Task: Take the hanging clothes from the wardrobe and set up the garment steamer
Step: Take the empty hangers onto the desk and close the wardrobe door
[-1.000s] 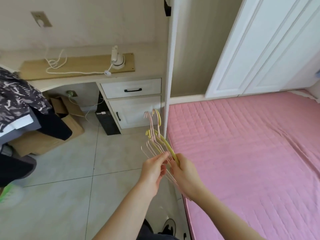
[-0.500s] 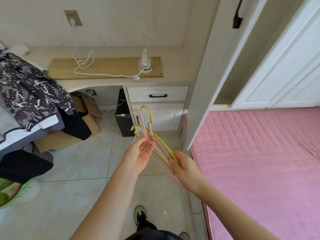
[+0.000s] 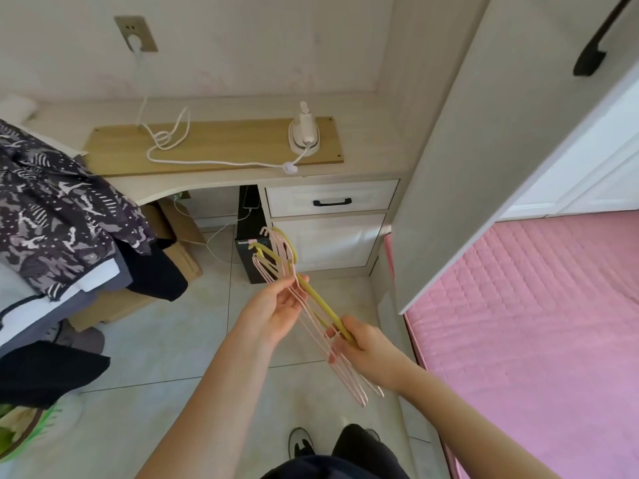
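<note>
Tiled floor [image 3: 155, 340] beneath, right hand [image 3: 366, 350] curled around hangers [image 3: 318, 301], left hand [image 3: 273, 309] loosely spread against them.

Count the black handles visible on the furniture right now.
2. The drawer handle is on the desk drawer; the door handle is on the wardrobe door at upper right. The hangers may hide another on the cupboard below the drawer.

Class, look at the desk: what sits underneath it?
Under the desk, a cardboard box, a black computer tower and white cables show. The clothes cover the box's left part and anything behind them.
</note>
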The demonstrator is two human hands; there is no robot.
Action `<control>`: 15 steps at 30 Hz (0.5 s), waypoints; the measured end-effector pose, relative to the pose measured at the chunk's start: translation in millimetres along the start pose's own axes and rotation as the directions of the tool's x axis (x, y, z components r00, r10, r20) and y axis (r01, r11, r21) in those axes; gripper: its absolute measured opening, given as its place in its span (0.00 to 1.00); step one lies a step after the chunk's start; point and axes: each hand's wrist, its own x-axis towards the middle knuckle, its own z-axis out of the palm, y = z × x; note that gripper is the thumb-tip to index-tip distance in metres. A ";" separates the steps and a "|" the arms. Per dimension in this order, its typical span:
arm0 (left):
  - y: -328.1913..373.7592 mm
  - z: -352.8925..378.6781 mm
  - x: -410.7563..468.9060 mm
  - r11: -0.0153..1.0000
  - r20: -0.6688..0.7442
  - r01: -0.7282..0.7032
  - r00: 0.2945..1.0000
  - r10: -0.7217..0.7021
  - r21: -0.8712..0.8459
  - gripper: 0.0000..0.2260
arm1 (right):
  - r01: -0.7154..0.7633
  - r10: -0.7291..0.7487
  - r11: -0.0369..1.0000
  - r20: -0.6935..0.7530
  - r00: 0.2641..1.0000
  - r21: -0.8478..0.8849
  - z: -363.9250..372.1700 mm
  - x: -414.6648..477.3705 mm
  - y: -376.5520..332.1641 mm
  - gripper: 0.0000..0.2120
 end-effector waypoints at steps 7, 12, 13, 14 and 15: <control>4.0 36.7 38.2 0.982 0.045 0.012 0.999 -0.021 0.190 0.06 | -0.066 0.063 0.988 0.026 0.998 0.141 -44.8 45.5 -10.0 0.09; 0.1 81.6 69.1 0.947 0.082 0.030 0.995 -0.059 0.319 0.04 | -0.173 0.166 0.924 0.049 0.985 0.340 -99.3 79.0 -12.0 0.16; 0.6 92.3 75.6 0.939 0.078 0.032 0.995 -0.062 0.342 0.04 | -0.190 0.174 0.906 0.077 0.982 0.379 -110.4 85.6 -10.9 0.15; 1.8 103.4 82.4 0.932 0.075 0.030 0.995 -0.061 0.361 0.04 | -0.207 0.182 0.886 0.100 0.978 0.415 -121.5 92.7 -9.2 0.14; 3.8 114.7 89.2 0.926 0.080 0.025 0.995 -0.060 0.377 0.05 | -0.217 0.186 0.871 0.112 0.976 0.442 -132.6 100.2 -7.8 0.14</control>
